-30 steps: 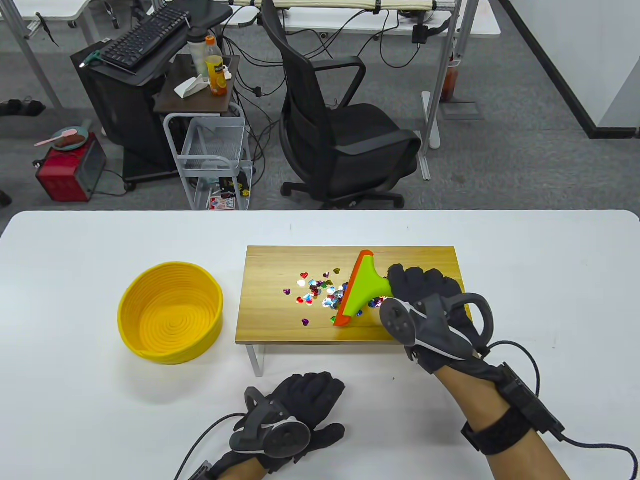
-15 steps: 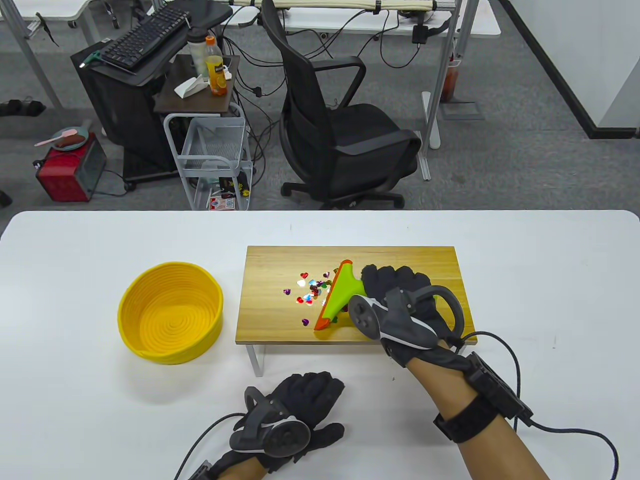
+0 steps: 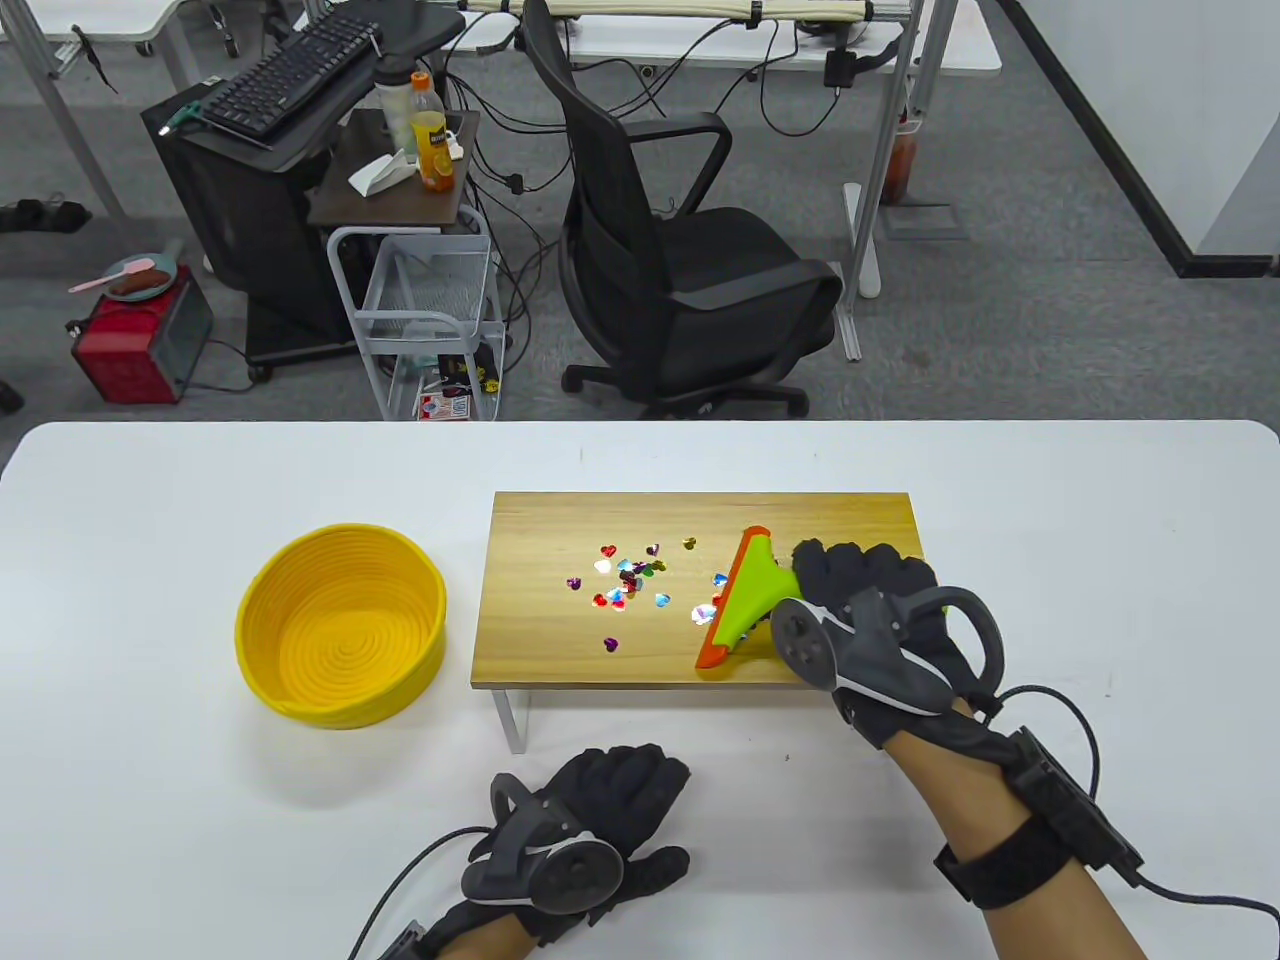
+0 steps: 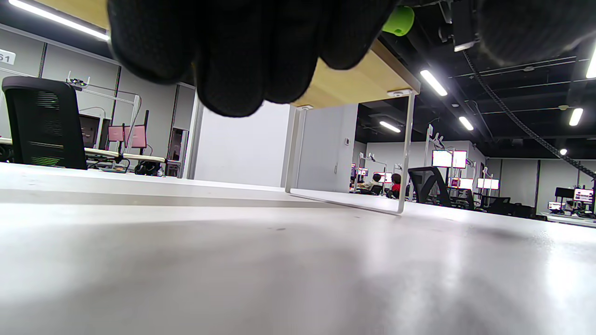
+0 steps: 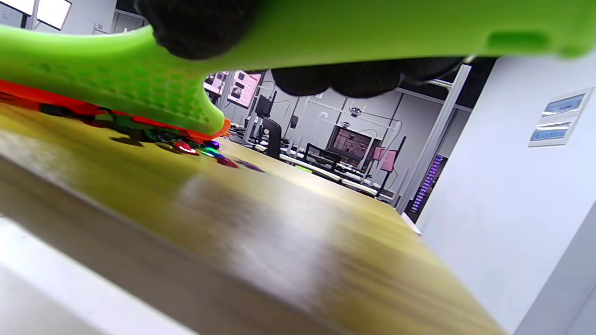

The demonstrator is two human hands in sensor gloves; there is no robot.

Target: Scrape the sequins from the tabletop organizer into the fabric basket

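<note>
- The right hand (image 3: 865, 600) is gripping the green handle of the scraper (image 3: 745, 598), fingers wrapped around it; in the right wrist view its fingertips (image 5: 195, 23) are curling over the handle from above.
- The scraper's orange blade edge is facing left, on or just above the wooden top of the organizer (image 3: 540, 530), toward its right part. The right wrist view is showing the blade very low over the wood, with a few sequins lying under and just beside it.
- The left hand (image 3: 600, 810) is resting palm-down on the table (image 3: 150, 800), near the front edge and just in front of the organizer. It is holding nothing, with its fingers lying loosely spread.
- The sequins (image 3: 625, 585) are lying scattered across the middle of the organizer top, a small cluster to the left of the blade, a few touching it and one stray heart nearer the front edge.
- The fabric basket (image 3: 340, 622), yellow and round, is standing on the table to the left of the organizer, close to it but not touching. No sequins are showing inside it.
- Judging from this, the task is looking barely begun: the sequins are all on the wood, and the whole sweep leftward over the organizer's left edge into the basket is waiting to be done.
</note>
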